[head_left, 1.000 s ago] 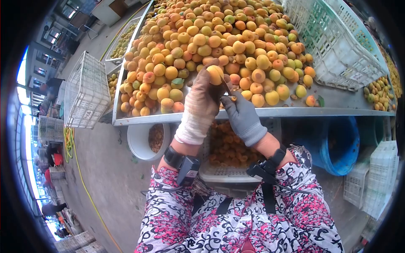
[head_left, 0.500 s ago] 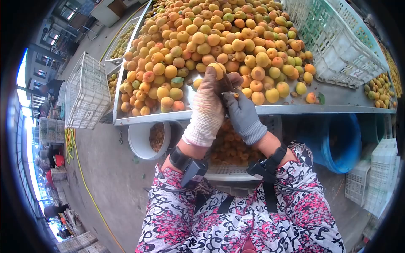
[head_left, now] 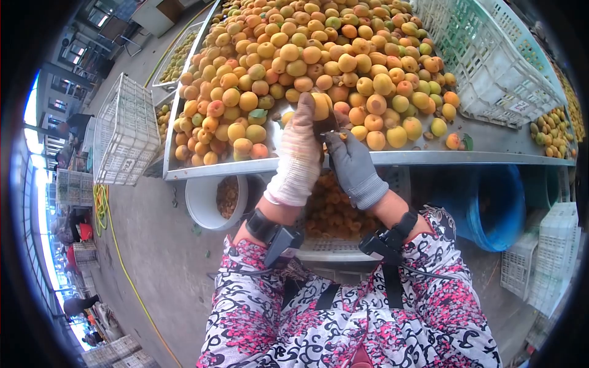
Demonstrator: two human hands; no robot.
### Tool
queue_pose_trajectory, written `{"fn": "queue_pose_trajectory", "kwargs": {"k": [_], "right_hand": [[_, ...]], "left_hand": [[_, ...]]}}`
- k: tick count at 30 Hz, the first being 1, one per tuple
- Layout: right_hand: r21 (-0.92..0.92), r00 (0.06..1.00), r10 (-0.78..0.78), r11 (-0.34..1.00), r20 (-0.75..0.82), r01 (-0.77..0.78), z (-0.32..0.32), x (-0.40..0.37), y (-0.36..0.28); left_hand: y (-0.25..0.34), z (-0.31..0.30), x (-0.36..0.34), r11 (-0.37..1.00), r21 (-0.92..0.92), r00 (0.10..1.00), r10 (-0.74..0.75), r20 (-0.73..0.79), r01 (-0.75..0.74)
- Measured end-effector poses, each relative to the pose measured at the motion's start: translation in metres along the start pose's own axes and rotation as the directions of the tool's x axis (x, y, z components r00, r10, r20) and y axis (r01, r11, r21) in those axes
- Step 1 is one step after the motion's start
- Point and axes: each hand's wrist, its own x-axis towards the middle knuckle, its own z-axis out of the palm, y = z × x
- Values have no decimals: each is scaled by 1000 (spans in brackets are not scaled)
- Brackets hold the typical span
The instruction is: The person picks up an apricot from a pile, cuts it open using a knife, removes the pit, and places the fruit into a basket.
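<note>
Over the front edge of the metal table (head_left: pixel 380 159), my left hand (head_left: pixel 297 141), in a white and pinkish knit glove, is closed round an orange-yellow apricot (head_left: pixel 320 107) with the thumb along its side. My right hand (head_left: pixel 354 164), in a grey glove, is closed on a small tool (head_left: pixel 332 132), with a dark blade-like part beside the apricot; its exact shape is partly hidden by the fingers. The two hands are close together. Beyond them spreads a large pile of apricots (head_left: pixel 288 52).
A white crate (head_left: pixel 491 67) stands on the table at right, another crate (head_left: pixel 126 132) at left. Below are a white bucket (head_left: pixel 199 205), a crate of apricots (head_left: pixel 334 245) and a blue barrel (head_left: pixel 500 211). A yellow hose (head_left: pixel 123 264) lies on the floor.
My left hand has shifted slightly left with the apricot, its fingers no longer showing behind the tool. More of the dark blade-like part now shows. My right hand is nearly where it was.
</note>
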Motion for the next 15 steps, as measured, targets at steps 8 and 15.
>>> {"fn": "queue_pose_trajectory", "kwargs": {"k": [8, 15], "right_hand": [[-104, 998, 57, 993, -15, -59, -10, 3, -6], [-184, 985, -136, 976, -107, 115, 2, 1, 0]], "left_hand": [[10, 4, 3, 966, 245, 994, 99, -51, -84], [-9, 6, 9, 989, -126, 988, -90, -129, 73]]}}
